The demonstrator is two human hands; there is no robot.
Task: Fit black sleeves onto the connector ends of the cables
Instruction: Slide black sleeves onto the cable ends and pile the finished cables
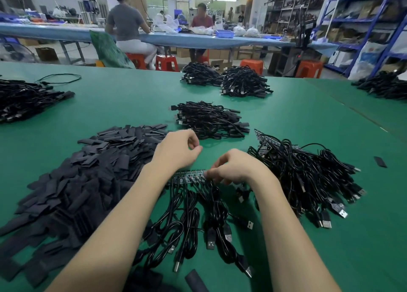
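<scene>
On the green desk (286,115), I see a broad heap of black sleeves (88,170) at left and cables (198,214) fanned out from a circuit strip (189,176). My left hand (176,150) hovers loosely curled, empty; my right hand (233,168) pinches the strip's end.

Right hand (233,169) fingers (212,173) blurred; sleeve pile (72,181) cut off left.
</scene>
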